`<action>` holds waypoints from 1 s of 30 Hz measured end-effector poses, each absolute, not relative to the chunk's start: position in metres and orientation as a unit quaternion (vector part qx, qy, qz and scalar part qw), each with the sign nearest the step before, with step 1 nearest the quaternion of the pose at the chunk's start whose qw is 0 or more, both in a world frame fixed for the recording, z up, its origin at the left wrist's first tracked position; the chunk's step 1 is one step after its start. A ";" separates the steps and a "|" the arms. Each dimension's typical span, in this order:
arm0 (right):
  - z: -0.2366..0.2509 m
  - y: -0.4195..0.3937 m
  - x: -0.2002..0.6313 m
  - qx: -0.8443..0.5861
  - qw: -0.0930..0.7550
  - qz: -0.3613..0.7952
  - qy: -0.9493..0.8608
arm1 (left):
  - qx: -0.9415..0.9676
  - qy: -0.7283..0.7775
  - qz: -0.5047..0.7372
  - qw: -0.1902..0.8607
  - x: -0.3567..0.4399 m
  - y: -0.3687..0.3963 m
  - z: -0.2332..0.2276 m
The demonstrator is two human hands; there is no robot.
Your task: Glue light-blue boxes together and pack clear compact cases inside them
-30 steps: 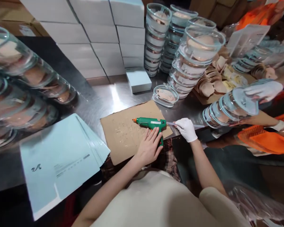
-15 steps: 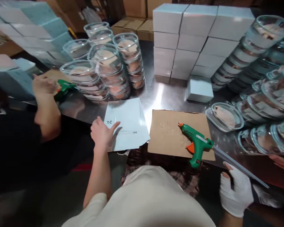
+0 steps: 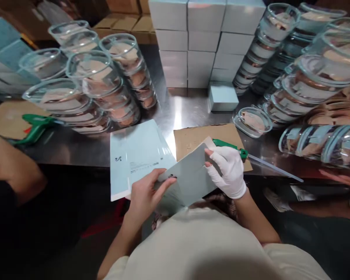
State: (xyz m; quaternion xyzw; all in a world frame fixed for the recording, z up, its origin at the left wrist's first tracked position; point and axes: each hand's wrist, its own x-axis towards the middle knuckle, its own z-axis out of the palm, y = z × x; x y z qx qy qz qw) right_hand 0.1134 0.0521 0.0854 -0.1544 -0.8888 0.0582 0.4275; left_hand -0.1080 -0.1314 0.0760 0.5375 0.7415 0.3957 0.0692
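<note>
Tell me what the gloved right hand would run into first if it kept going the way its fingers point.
The right hand points up and left across the flat box blank it grips. Past that, it would probably meet the cardboard sheet, then the stack of blanks; depth is unclear.

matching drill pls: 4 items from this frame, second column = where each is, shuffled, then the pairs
Items:
1. flat box sheet
2. glue gun
3. single pale box
4. lone glass dish

Places:
A. alone on the steel table, before the box wall
B. held by left hand and gloved right hand
C. lying on the brown cardboard
D. right of the cardboard, on the table

Pairs: 1-B, 2-C, 3-A, 4-D
</note>
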 end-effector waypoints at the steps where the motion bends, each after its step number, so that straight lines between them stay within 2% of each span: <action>1: 0.084 0.052 0.113 -0.184 0.422 0.088 -0.883 | 0.563 0.720 0.401 0.061 -0.101 -0.128 0.068; 3: 0.081 0.051 0.122 -0.241 0.384 0.169 -0.875 | 0.605 0.681 0.411 0.036 -0.096 -0.127 0.054; 6: 0.077 0.051 0.145 -0.289 0.225 0.305 -0.879 | 0.654 0.639 0.406 0.006 -0.100 -0.130 0.042; 8: 0.077 0.050 0.157 -0.280 0.129 0.367 -0.878 | 0.666 0.629 0.400 0.001 -0.107 -0.131 0.040; 10: 0.073 0.047 0.164 -0.242 0.077 0.457 -0.852 | 0.686 0.612 0.393 0.023 -0.112 -0.128 0.042; 13: 0.051 0.038 0.169 -0.180 0.003 0.679 -0.712 | 0.740 0.574 0.347 0.055 -0.112 -0.120 0.041; 15: 0.028 0.031 0.171 -0.163 -0.030 0.775 -0.609 | 0.775 0.561 0.284 0.061 -0.104 -0.117 0.035; 18: -0.003 0.021 0.179 -0.171 -0.009 0.812 -0.558 | 0.809 0.551 0.189 0.077 -0.088 -0.120 0.019; 21: -0.010 0.014 0.203 -0.190 0.006 0.799 -0.570 | 0.808 0.557 0.154 0.113 -0.087 -0.136 0.006; 23: -0.006 0.009 0.222 -0.277 0.096 0.731 -0.616 | 0.773 0.592 0.186 0.131 -0.095 -0.148 0.003; 26: -0.008 -0.004 0.234 -0.402 0.314 0.528 -0.679 | 0.671 0.664 0.307 0.119 -0.100 -0.154 0.006; 28: -0.018 -0.015 0.219 -0.398 0.375 0.448 -0.707 | 0.624 0.668 0.389 0.114 -0.090 -0.148 0.005; 30: -0.030 -0.023 0.193 -0.378 0.393 0.424 -0.724 | 0.607 0.646 0.442 0.138 -0.073 -0.138 0.000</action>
